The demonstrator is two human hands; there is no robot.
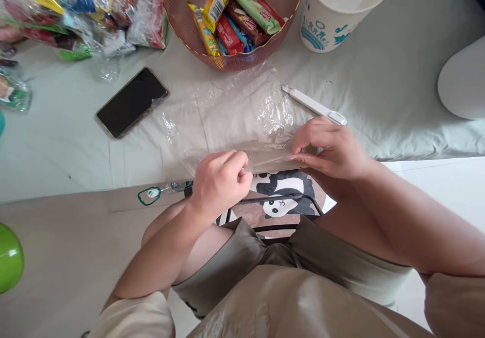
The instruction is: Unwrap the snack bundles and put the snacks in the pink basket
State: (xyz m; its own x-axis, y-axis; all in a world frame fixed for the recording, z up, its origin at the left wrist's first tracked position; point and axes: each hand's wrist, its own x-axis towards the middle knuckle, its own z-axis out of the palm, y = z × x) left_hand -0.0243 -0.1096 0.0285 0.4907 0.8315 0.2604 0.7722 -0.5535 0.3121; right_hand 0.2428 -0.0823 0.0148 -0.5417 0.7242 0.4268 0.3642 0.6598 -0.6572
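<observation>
Bowl (238,62): pink, ribbed, translucent, gold at the rim; wrapped snacks (229,35) in yellow, red, brown, green and blue lie inside it.
Counter (76,151): covered with a pale, wrinkled cloth; it carries the bowl near its far side.
Clear film (276,110): thin, crinkled and shiny, spread on the person's side of the bowl, its near edge at the counter's front edge.
Left hand (223,176): nearer the person than the bowl and below its left part; fingers curled in tightly, gripping the film's near edge.
Right hand (328,148): nearer the person than the bowl and to its right; thumb and forefinger pinch the film.
Cutter (312,105): white and slim, lying aslant to the bowl's lower right; its near end is just beside the right hand, and whether they touch I cannot tell.
Phone (131,103): dark screen up, to the bowl's lower left; a corner meets the film.
Paper tub (322,32): white with teal print, upright just right of the bowl.
Snack heap (94,4): many plastic-wrapped packs, left of the bowl.
</observation>
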